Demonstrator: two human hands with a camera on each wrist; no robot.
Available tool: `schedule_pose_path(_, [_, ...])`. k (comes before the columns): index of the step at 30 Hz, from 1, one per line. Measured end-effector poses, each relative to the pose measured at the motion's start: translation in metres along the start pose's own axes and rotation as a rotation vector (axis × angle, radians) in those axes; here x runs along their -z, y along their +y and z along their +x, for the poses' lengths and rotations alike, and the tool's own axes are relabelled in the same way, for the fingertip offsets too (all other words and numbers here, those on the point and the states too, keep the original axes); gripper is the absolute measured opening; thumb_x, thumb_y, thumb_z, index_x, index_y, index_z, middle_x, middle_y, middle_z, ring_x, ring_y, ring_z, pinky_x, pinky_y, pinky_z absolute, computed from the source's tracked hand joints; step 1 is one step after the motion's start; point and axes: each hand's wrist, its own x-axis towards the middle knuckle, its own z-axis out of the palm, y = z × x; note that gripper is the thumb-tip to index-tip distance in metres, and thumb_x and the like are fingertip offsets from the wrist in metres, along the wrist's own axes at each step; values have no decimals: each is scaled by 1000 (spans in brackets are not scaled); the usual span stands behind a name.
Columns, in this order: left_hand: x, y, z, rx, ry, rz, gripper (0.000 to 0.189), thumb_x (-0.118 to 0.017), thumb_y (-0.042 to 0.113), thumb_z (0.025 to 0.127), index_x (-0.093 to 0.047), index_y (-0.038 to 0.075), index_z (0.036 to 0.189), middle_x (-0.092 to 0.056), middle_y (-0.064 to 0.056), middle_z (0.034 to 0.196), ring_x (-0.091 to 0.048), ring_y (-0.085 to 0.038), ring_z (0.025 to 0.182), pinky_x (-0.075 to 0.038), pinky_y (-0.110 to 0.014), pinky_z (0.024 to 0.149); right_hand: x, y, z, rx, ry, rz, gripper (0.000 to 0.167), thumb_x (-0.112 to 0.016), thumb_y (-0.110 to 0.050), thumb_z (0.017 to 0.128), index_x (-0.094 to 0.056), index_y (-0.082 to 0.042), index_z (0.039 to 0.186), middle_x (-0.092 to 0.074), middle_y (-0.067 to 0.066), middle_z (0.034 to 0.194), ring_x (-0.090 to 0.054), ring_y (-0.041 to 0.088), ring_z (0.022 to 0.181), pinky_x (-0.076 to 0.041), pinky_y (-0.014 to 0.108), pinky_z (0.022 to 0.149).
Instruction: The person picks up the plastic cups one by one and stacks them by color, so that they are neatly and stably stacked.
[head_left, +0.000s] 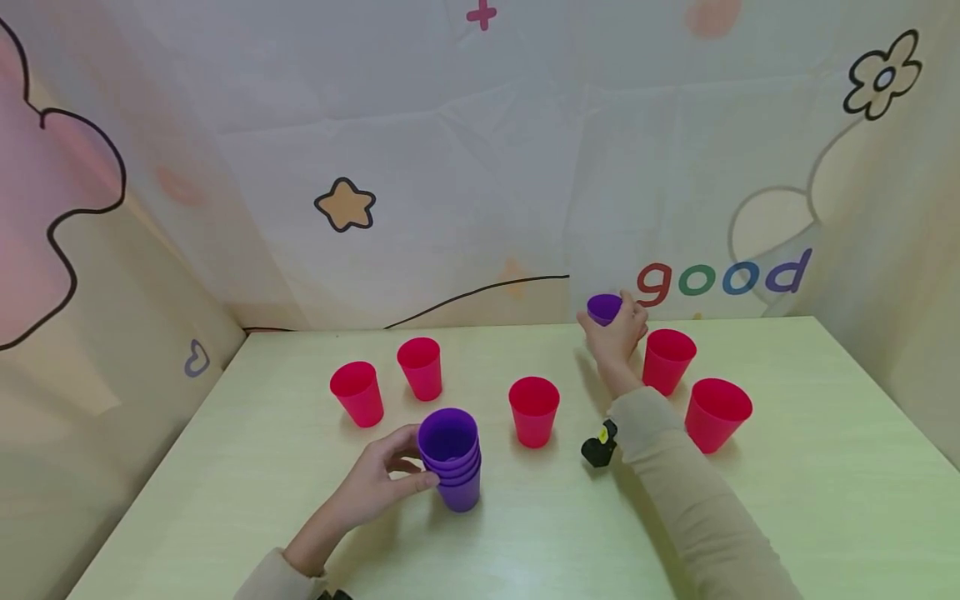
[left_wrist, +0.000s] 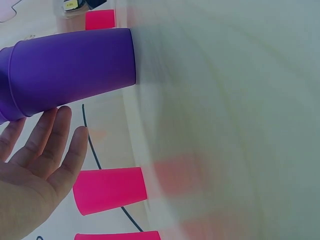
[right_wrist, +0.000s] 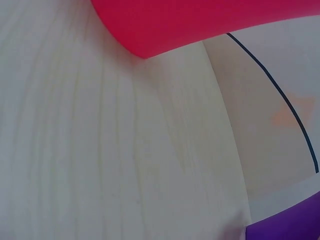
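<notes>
In the head view my left hand (head_left: pixel 378 477) holds a stack of purple cups (head_left: pixel 457 483), thumb at the near side just under the rims and fingers behind. The left wrist view has the stack (left_wrist: pixel 75 70) standing on the table, with fingertips of the left hand (left_wrist: pixel 40 170) against its side. Far off at the table's back edge, my right hand (head_left: pixel 617 340) grips a single purple cup (head_left: pixel 603 309) between thumb and fingers. Part of that purple cup (right_wrist: pixel 290 222) shows at the right wrist view's lower corner; the hand itself is out of that frame.
Several red cups stand upright, mouths up. Two are at the left, a red cup (head_left: pixel 357 396) and a farther red cup (head_left: pixel 420 369). One red cup (head_left: pixel 534 414) is mid-table; two more, a red cup (head_left: pixel 669 363) and a nearer red cup (head_left: pixel 717 417), flank the right arm. A printed curtain (head_left: pixel 465 208) hangs behind.
</notes>
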Motion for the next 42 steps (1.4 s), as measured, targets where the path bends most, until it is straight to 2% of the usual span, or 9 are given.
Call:
schedule_pose_path(6, [0, 0, 0, -2, 1, -1, 47, -68, 11, 81, -50, 1, 123, -61, -12, 106, -57, -29, 96, -50, -32, 78, -1, 1, 0, 49, 14, -29, 63, -63, -26, 85, -32, -8, 137, -30, 16, 136, -27, 30, 127, -30, 44, 103])
schedule_pose_path(18, [-1, 0, 0, 0, 4, 6, 47, -68, 11, 81, -50, 2, 123, -61, -12, 106, -57, -25, 96, -50, -31, 78, 0, 6, -1, 77, -15, -72, 70, -65, -26, 84, -27, -3, 138, -29, 18, 137, -28, 32, 126, -29, 45, 103])
schedule_pose_path(23, [-1, 0, 1, -17, 6, 9, 46, -68, 10, 81, -50, 1, 123, -62, -12, 105, -58, -25, 95, -50, -31, 78, 1, 5, -1, 62, -28, -58, 73, -65, -27, 83, -25, -2, 139, -29, 18, 137, -27, 32, 127, -29, 44, 103])
schedule_pose_path(31, [-1, 0, 1, -4, 1, 6, 47, -68, 11, 81, -50, 1, 123, -61, -13, 106, -57, -28, 97, -50, -31, 79, 2, 7, -2, 57, -30, -44, 71, -67, -27, 82, -28, -2, 136, -34, 18, 134, -30, 32, 125, -30, 45, 102])
schedule_pose_path(42, [0, 0, 0, -6, 2, 12, 47, -68, 11, 81, -50, 2, 124, -62, -11, 106, -58, -26, 97, -50, -31, 78, 7, 6, -8, 90, -53, -6, 74, -69, -28, 80, -29, -1, 135, -36, 18, 132, -35, 32, 123, -34, 43, 100])
